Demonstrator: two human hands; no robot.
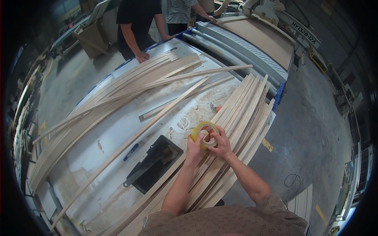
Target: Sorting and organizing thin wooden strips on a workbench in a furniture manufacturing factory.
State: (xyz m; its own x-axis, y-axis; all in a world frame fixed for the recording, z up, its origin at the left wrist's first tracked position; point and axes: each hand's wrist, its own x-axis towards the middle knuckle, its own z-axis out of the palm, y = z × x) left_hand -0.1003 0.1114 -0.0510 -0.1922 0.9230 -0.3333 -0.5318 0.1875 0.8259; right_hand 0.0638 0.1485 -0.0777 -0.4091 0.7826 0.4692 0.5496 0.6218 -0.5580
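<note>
Between my two hands is a roll of yellowish clear packing tape (196, 133), held over a bundle of long wooden strips (240, 98). My left hand (193, 147) grips the roll's near left side, its thumb at the core. My right hand (221, 143) closes on the right side, fingers curled at the ring. Under my forearms the strips run from the lower edge toward the rollers. A small red object (219, 109) lies just past the roll, partly hidden by the strips.
A black tray (147, 175) and a blue pen (131, 152) lie on the white table (118, 151) to my left. More wooden strips (118, 94) are stacked beyond. Metal rollers (224, 51) border the far side. Co-workers stand there, one leaning a hand (142, 57) on the table edge.
</note>
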